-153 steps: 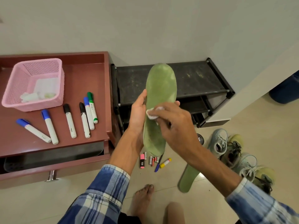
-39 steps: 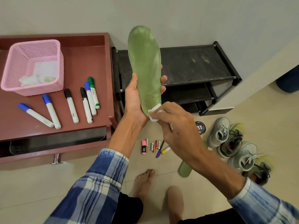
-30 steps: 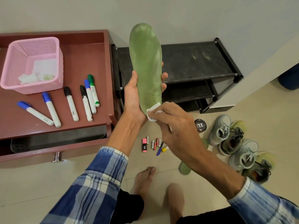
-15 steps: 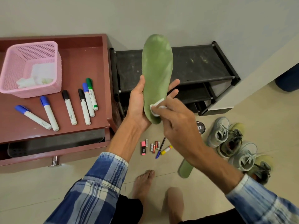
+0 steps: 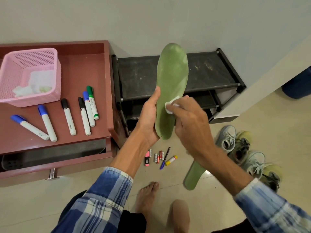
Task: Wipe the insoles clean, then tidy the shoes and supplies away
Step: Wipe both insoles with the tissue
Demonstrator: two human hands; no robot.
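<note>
Above the beige tiled floor (image 5: pixel 33 199), the left hand (image 5: pixel 149 120) grips an upright green insole (image 5: pixel 171 78) near its heel; the right hand (image 5: pixel 190 125) pinches a white wipe (image 5: pixel 169 108) against it. Behind stands a dusty black shoe rack (image 5: pixel 139 73), against a grey wall (image 5: pixel 151 17).

Green insole (image 5: pixel 171 78), white wipe (image 5: pixel 169 107), pink basket (image 5: pixel 56 78), blue plaid sleeve (image 5: pixel 101 202), seemingly grey-yellow shoes (image 5: pixel 227 138).

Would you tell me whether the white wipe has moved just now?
Yes. The wipe slid up the insole from its heel, rising from the foot of the shoe rack to its lower shelf.
</note>
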